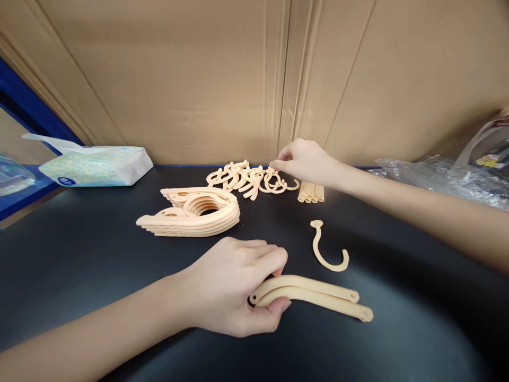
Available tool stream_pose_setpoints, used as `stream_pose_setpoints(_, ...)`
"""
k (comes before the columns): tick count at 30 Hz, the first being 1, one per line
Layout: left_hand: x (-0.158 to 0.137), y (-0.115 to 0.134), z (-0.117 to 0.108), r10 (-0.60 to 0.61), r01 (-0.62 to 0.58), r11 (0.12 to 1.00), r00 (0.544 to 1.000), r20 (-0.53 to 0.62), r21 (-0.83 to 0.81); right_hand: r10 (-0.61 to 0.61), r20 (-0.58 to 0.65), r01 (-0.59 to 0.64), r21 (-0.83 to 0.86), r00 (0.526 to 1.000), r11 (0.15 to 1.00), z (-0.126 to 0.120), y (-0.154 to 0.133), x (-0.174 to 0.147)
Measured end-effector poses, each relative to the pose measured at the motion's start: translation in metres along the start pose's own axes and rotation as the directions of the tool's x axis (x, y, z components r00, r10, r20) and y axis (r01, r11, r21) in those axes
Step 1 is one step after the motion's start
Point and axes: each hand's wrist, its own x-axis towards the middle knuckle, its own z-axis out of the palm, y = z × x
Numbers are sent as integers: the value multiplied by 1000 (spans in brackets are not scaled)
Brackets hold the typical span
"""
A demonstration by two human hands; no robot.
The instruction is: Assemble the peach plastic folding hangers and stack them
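Note:
My left hand (238, 286) is closed round one end of two curved cream hanger arms (318, 294), which lie side by side and point right. Just beyond their free ends, a single cream hanger hook (332, 263) rests on the black table. Farther back, my right hand (304, 162) reaches to the right edge of a loose pile of cream hooks (248, 180). Its thumb and fingers are pinched together at the pile, and what they grip is hidden. Partly under that wrist lies a bundle of flat cream strips (311, 192).
Folded cream hangers (199, 217) are stacked left of centre on the black table (99, 265). A tissue pack (99, 166) sits at the back left beside a blue frame (37, 101). Cardboard (199, 79) stands behind. Clear plastic bags (441, 178) lie at the right.

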Motion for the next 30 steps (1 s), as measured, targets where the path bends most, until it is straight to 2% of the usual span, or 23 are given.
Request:
stream_pose_setpoints(3,0,0,1,18,-19,998,1000,11,57,-114,-86,113,-13,990,993,-8,-4,-25)
stream_pose_setpoints(5,0,0,1,31,-32,995,999,15,93,-217,-134,208,-76,967,975,-14,-6,-49)
stream_pose_setpoints(10,2,6,-2,28,-33,980,999,28,196,-380,-79,361,-188,922,914,-20,3,-114)
stream_pose_setpoints(12,3,12,-6,11,-14,967,1000,13,256,-414,-103,388,-208,904,898,-18,16,-133)
stream_pose_setpoints(15,10,21,-19,-46,67,937,997,-69,344,-407,-130,382,-181,904,906,-10,38,-150)
stream_pose_setpoints(17,18,22,-36,-182,222,887,974,-135,405,-354,-138,337,-132,925,932,-4,50,-154)
stream_pose_setpoints(18,24,20,-47,-288,333,834,943,-167,439,-319,-126,309,-94,939,946,-2,55,-155)
stream_pose_setpoints(20,35,10,-72,-516,538,680,834,-196,498,-242,-94,242,-4,966,970,2,62,-154)
stream_pose_setpoints(23,47,-24,-108,-659,649,483,711,-244,588,-144,-66,151,112,987,982,3,67,-150)
stream_pose_setpoints(25,51,-52,-125,-784,700,391,594,-183,597,-109,-55,116,155,993,981,3,68,-149)
stream_pose_setpoints(26,52,-66,-130,-797,689,436,595,-108,579,-100,-50,107,165,994,980,2,68,-149)
stream_pose_setpoints(27,52,-78,-133,-819,704,453,572,-58,547,-94,-47,101,170,994,980,2,68,-150)
stream_pose_setpoints(28,52,-88,-135,-856,741,456,517,16,494,-90,-46,97,170,995,981,2,68,-150)
stream_pose_setpoints(30,52,-102,-133,-881,772,453,464,93,446,-89,-50,97,167,995,981,2,68,-151)
